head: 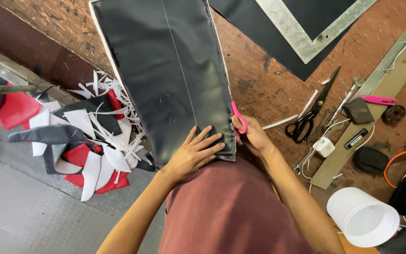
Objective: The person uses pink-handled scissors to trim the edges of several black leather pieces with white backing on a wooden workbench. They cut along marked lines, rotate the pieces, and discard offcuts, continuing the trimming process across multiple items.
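A long black leatherette panel (165,66) with a chalk line down its middle lies on the brown workbench (269,84), its near end hanging over the bench edge. My left hand (196,153) presses flat on the panel's near right corner. My right hand (254,136) grips pink-handled scissors (238,116) at the panel's right edge, close to the left hand. The blades are hidden behind the panel.
Black scissors (308,117), a wrench (344,106), a pink tool (379,99), a white charger (324,146) and small black items lie right. A white bucket (363,216) stands lower right. Red, white and black scraps (90,141) pile on the floor left. A metal frame (301,42) lies far right.
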